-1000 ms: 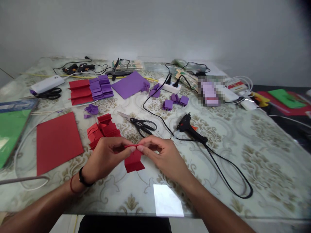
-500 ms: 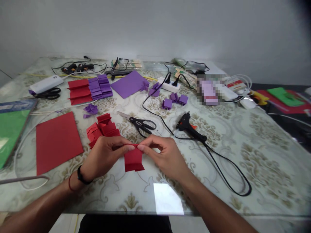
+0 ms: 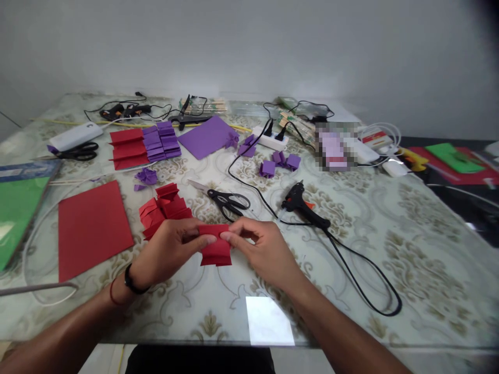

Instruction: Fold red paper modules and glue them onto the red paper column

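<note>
Between my two hands is a small piece of folded red paper (image 3: 215, 253), held up a little above the table near its front. My left hand (image 3: 175, 246) pinches its left side, thumb on the near face. On the other side my right hand (image 3: 255, 241) pinches it the same way, and the thumbs almost meet. The fingers behind the paper are partly hidden. Several folded red paper pieces (image 3: 167, 205) lie just beyond my left hand. Black-handled scissors (image 3: 222, 196) rest beyond the paper, blades pointing left.
A black glue gun (image 3: 306, 205) with a looped cord lies on the right. To the left is a red paper sheet (image 3: 93, 228) beside green sheets (image 3: 19, 208). Purple folded pieces (image 3: 267, 169), a purple sheet (image 3: 206, 137) and a power strip (image 3: 272, 137) are farther back.
The top of the red paper has tilted up, so a wider flat strip shows above my thumbs. Its lower edge has risen slightly. Both hands keep their pinch.
</note>
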{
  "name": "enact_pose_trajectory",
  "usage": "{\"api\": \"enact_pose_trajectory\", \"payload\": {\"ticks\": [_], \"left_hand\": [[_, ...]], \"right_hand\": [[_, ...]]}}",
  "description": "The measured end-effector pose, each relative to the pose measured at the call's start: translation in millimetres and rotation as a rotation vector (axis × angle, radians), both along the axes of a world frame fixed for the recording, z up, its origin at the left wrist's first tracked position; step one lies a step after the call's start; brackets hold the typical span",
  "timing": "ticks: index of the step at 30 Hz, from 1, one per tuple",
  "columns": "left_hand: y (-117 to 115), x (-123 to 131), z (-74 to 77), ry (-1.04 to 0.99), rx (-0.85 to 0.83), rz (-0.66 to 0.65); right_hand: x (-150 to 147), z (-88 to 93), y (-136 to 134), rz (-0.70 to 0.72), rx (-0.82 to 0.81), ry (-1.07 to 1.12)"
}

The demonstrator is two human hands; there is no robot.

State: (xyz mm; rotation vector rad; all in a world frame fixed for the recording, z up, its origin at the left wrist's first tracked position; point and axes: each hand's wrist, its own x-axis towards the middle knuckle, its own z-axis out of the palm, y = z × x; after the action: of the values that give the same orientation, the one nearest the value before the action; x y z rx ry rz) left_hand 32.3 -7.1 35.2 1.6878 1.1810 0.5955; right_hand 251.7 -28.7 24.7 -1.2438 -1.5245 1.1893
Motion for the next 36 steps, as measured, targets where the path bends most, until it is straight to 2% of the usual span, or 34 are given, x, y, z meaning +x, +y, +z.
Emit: {"api": "enact_pose_trajectory", "payload": {"ticks": [6,12,15,17,21,27,29,33,36], "left_hand": [[-1,1,0.5,-0.055,0.087,0.071],[-2,3,2.0,-0.333,0.110,0.261],[-3,3,1.6,-0.455,0.042,0.239],[-2,2,2.1,-0.483,0.070,0.186],[-1,1,5.0,-0.405,0.238,0.118],[1,-2,3.2,-0.398,0.253,0.148],[1,-4,0.6,-0.421,0.222,0.160],[-1,-4,0.5,-0.431,-0.002,0.147],[-3,0,5.0,-0.367,-0.059,0.135]], "right_hand": [[-1,0.8,-1,0.008,-0.005,0.045],[4,1.8,-1,0.145,-0.128,0.339],[3,-1.5,0,0.204,-0.186,0.472],[1,-3.7,1,0.201,-0.169,0.511],[-1,-3.3,3,0.082,-0.019,0.429],[5,6.0,3,0.076,0.150,0.299],[6,7.7,3,0.012,0.214,0.197],[4,6.2,3,-0.158,0.305,0.087],[3,4.1,4,-0.173,0.324,0.078]]}}
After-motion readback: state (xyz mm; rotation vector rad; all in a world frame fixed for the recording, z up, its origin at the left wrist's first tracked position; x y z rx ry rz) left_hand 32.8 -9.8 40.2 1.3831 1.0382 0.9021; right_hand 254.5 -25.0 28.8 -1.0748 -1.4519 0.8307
